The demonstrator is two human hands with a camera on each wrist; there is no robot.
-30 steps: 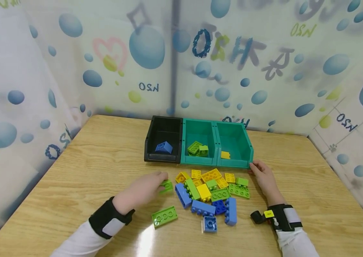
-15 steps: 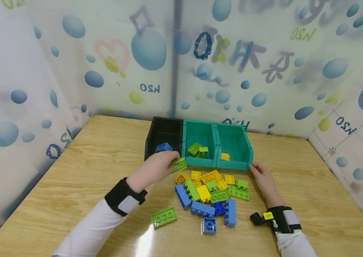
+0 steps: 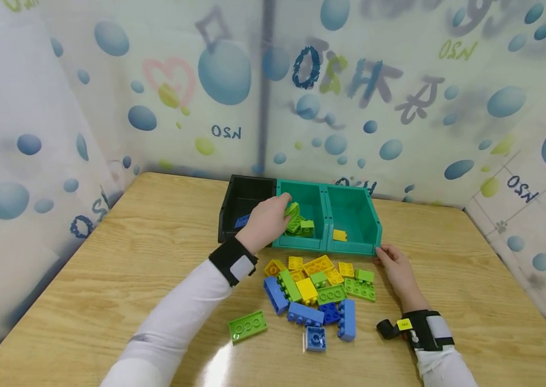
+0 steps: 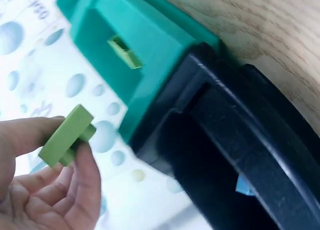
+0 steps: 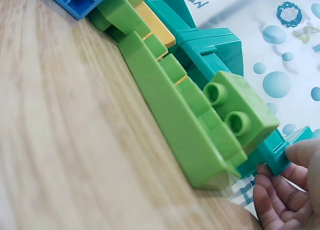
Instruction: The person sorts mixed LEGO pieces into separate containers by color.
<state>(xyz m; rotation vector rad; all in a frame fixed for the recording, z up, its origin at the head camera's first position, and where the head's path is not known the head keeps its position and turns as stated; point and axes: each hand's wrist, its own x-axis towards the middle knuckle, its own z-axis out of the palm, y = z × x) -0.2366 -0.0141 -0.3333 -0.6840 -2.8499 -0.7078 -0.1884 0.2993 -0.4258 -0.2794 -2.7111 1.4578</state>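
My left hand [image 3: 265, 221] pinches a green toy building brick [image 3: 292, 208] between thumb and fingers, over the left part of the middle teal bin [image 3: 304, 243]. In the left wrist view the green brick [image 4: 66, 137] is tilted, its studs toward the fingers. Green bricks [image 3: 307, 228] lie in that bin below the hand. At the front right corner of the right teal bin [image 3: 352, 248], my right hand [image 3: 397, 273] pinches the edge; the right wrist view shows thumb and fingers on that corner [image 5: 277, 157]. One yellow brick [image 3: 339, 235] lies inside this bin.
Left of the teal bins stands a black bin [image 3: 224, 212] with a blue brick [image 3: 242, 221], partly behind my left hand. A pile of yellow, green and blue bricks [image 3: 307, 290] lies in front of the bins. A separate green brick [image 3: 248, 326] lies nearer, to the left.
My left hand has carried the green brick up from the table left of the pile, past the black bin's front, to over the middle teal bin. The right hand has stayed at the corner.
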